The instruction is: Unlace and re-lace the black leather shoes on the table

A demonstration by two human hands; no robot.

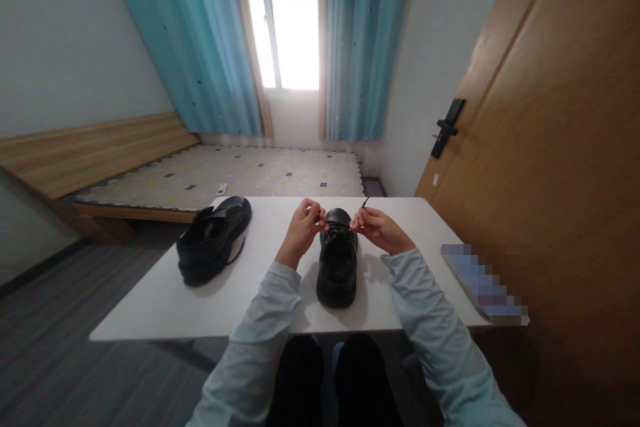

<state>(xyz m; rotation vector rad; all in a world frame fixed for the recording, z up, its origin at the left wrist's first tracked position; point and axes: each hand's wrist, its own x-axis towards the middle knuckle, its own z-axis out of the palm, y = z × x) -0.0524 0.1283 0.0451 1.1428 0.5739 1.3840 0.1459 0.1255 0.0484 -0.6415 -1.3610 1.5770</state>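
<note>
A black lace-up shoe stands on the white table in front of me, its toe pointing away and its heel toward me. My left hand is closed in a pinch at the left side of its lacing, on what looks like the shoelace; the fingers largely hide it. At the right side, my right hand pinches the black shoelace, whose end sticks up above the fingers. Both hands are close to the shoe's front part. Another black shoe rests at the table's left, with a loose lace beside it.
The white table spans the space before my knees. A flat, blurred-out item lies at its right edge. Beyond stands a bed with a small white object on it. A wooden door rises close on the right.
</note>
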